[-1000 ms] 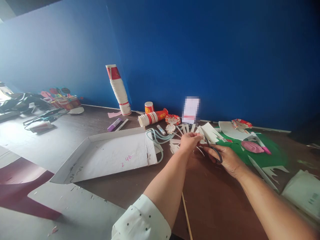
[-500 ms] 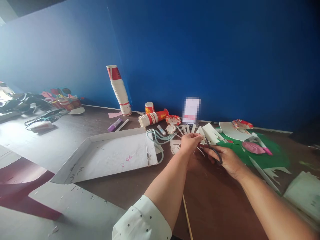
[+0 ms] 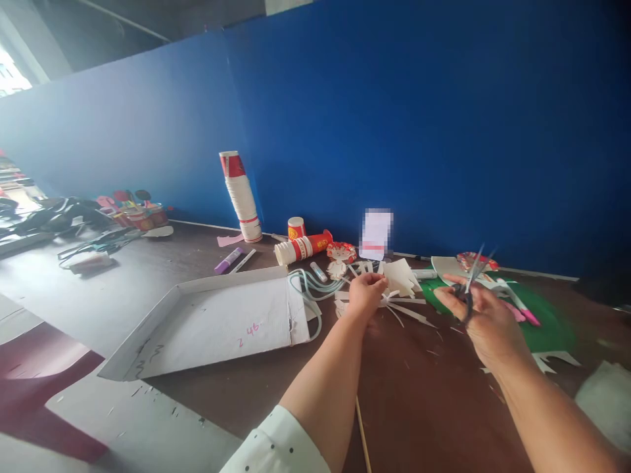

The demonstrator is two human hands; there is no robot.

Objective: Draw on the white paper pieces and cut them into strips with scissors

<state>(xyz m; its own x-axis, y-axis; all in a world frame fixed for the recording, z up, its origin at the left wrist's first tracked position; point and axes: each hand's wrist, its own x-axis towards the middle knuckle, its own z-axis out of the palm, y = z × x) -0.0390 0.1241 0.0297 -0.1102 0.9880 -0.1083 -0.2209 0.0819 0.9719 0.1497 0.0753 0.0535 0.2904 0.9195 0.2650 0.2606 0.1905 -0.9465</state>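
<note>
My left hand (image 3: 367, 294) is closed in a pinch on a piece of white paper cut into strips (image 3: 407, 309), which fan out around my fingers just above the table. The spot where my fingertips meet the paper is partly covered. To the right, my right hand (image 3: 493, 325) is closed around the dark handles of a pair of scissors (image 3: 474, 272). Their blades point upward, slightly parted and blurred, away from the paper. A jagged-edged white paper piece (image 3: 401, 277) sits right behind my left fingertips.
Left of my hands lies a white cardboard box lid (image 3: 221, 322), with pale cord (image 3: 315, 289) beside it. Behind stand a tall paper cup stack (image 3: 241, 200) and cups lying sideways (image 3: 305, 247). A green sheet (image 3: 552, 322) carries a pink marker (image 3: 522, 305). A thin stick (image 3: 363, 437) lies in front.
My right hand has drawn the scissors away to the right and turned the blades upward. The paper strips now spread out to the right of my left hand, which stays in place.
</note>
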